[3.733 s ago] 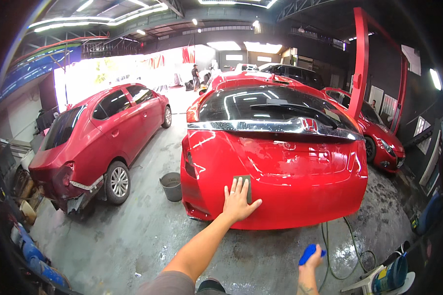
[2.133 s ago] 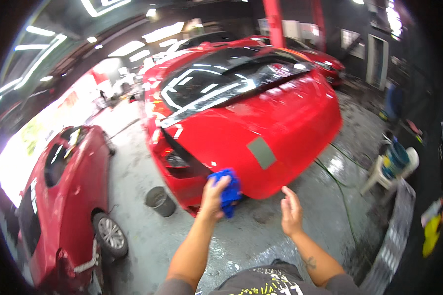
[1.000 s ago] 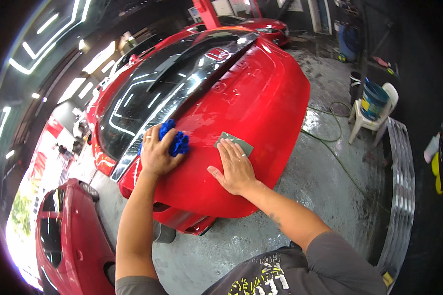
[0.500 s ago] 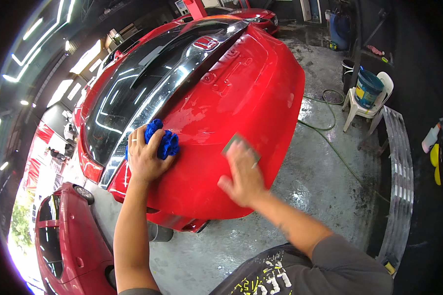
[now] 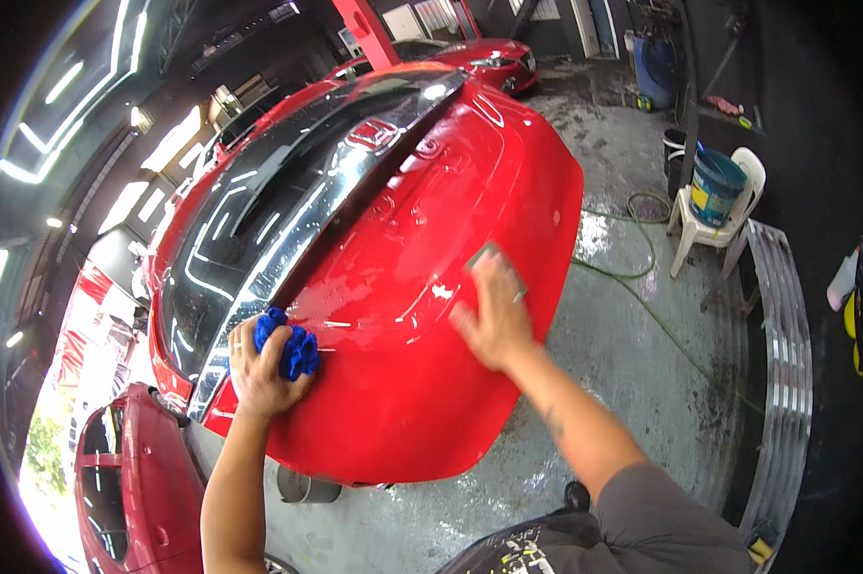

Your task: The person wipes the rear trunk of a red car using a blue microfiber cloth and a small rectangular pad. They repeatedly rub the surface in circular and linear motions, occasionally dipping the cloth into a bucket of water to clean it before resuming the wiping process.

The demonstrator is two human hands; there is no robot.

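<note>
Hands (image 5: pixel 503 330) have spread wider (open tailgate (image 5: pixel 393 383) between), each near an edge.

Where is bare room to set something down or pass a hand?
Bare grey floor lies between the glossy red tailgate and the thin green hose. The tailgate has room between the left hand, with crumpled blue cloth, and the right hand. Crowded: the white plastic chair, bearing a blue bucket.
</note>
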